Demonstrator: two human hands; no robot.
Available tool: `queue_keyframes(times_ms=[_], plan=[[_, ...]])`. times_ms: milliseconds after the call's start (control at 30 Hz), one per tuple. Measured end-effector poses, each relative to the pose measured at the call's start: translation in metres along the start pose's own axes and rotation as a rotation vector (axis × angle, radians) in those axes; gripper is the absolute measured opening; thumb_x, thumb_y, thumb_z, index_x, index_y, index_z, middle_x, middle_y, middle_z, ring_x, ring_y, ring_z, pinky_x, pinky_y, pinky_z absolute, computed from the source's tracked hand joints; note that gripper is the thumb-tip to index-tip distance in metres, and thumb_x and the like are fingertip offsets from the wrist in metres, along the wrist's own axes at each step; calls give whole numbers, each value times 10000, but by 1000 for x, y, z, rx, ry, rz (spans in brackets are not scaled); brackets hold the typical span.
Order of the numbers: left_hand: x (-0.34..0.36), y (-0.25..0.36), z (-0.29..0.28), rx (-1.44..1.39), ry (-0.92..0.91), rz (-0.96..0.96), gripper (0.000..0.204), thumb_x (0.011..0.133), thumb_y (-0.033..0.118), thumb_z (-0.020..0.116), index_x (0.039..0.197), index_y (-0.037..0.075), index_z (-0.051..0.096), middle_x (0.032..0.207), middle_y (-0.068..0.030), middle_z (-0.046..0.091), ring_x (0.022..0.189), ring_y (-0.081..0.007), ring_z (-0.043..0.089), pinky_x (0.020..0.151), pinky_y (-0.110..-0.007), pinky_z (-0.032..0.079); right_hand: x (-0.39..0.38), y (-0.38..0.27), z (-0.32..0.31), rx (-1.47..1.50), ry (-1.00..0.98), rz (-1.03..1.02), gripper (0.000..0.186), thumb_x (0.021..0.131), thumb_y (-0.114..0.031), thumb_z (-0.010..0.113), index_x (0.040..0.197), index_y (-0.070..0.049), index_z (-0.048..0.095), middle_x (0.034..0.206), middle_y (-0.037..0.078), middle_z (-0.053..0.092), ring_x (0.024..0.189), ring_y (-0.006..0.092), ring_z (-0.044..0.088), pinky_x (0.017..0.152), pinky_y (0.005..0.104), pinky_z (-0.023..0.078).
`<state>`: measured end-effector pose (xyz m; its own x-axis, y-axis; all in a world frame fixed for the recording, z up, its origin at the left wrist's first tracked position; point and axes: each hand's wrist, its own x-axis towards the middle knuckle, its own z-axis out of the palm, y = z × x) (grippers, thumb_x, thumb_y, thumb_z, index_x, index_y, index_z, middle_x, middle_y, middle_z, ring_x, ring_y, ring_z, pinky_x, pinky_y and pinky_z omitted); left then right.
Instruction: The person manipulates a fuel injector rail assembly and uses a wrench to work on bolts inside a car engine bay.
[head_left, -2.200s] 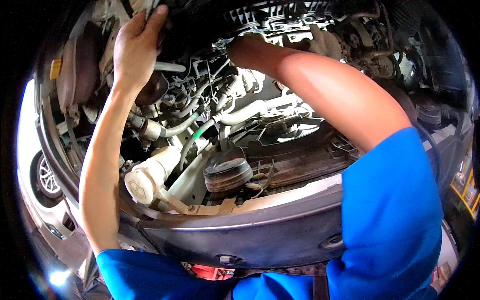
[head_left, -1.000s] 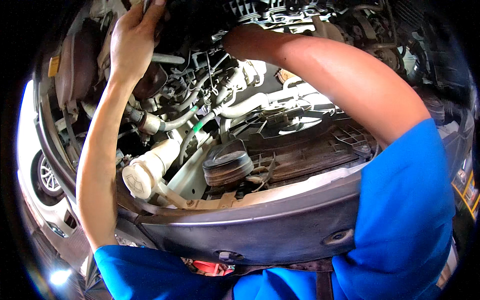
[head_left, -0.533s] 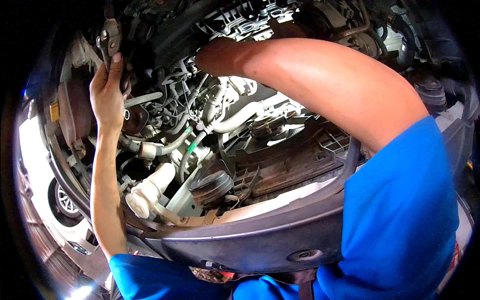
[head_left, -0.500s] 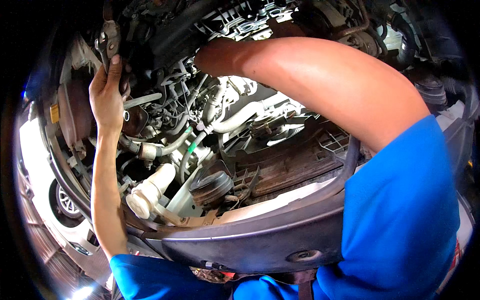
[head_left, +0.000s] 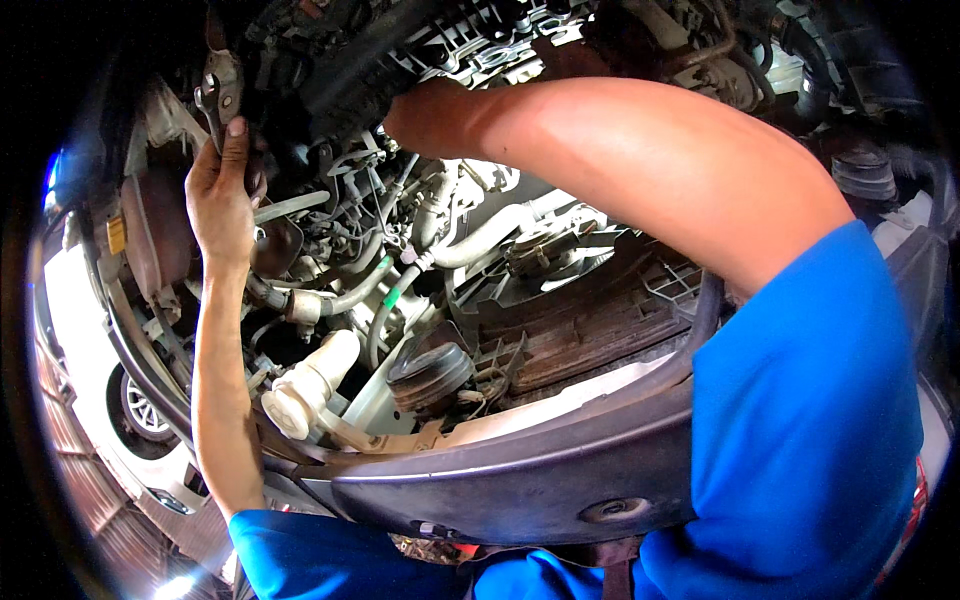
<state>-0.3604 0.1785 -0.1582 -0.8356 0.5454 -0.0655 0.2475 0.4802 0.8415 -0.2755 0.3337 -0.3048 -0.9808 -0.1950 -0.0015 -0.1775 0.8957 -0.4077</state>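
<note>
In the upper left of the engine bay, my left hand is closed round a pair of metal pliers. The thumb lies along the tool, and its head points up beside a dark, rusty part; whether it touches that part I cannot tell. My right arm arches in from the right over the engine. Its hand reaches in beside a dark cover at the upper middle, fingers hidden in shadow. Wiring and thin hoses lie just below that hand.
A white filler neck with cap rises at the front left, near a black ribbed duct. Pale hoses cross the middle. The dark front bumper runs along the near side. Beyond it at left stands a white car.
The whole view has shifted slightly, with the engine bay a little lower and to the right. The left hand keeps its hold on the pliers; the right arm stays reaching in.
</note>
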Motion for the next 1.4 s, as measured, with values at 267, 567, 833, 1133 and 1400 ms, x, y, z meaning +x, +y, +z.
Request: queue_keyframes(times_ms=[267,567,833,1133,1400], plan=[[0,-3,-6,17,6,-5,217,914,290,563,887,79,605,633,50,464,507,-30,365,448,-198,274,-3,-11,-23,66,-127,36,173,793,-54,503,868,17,642,875,166,654,839,324,647,684,422,535],[2,0,0,20,26,19,278,912,308,562,736,93,542,538,54,410,439,-32,324,397,-199,229,-6,-3,-17,-13,-99,21,181,803,-46,479,857,7,643,873,170,651,848,320,642,700,411,533],[1,-3,0,25,66,28,243,905,310,574,842,80,626,577,71,464,473,-16,350,419,-186,247,-9,-18,-33,43,-22,94,158,789,-56,486,832,8,624,828,183,647,827,332,642,697,437,524],[0,-1,-3,46,7,39,258,910,307,569,849,64,632,592,89,474,493,1,345,436,-181,245,-12,-36,-36,234,62,95,150,741,-45,510,817,-7,633,811,203,640,805,357,638,689,449,512],[4,-5,-11,110,23,114,282,920,290,556,903,20,636,637,27,543,573,-41,426,511,-203,331,-6,-36,-39,86,33,-63,127,746,-52,525,771,2,637,782,193,645,759,343,651,645,431,527]])
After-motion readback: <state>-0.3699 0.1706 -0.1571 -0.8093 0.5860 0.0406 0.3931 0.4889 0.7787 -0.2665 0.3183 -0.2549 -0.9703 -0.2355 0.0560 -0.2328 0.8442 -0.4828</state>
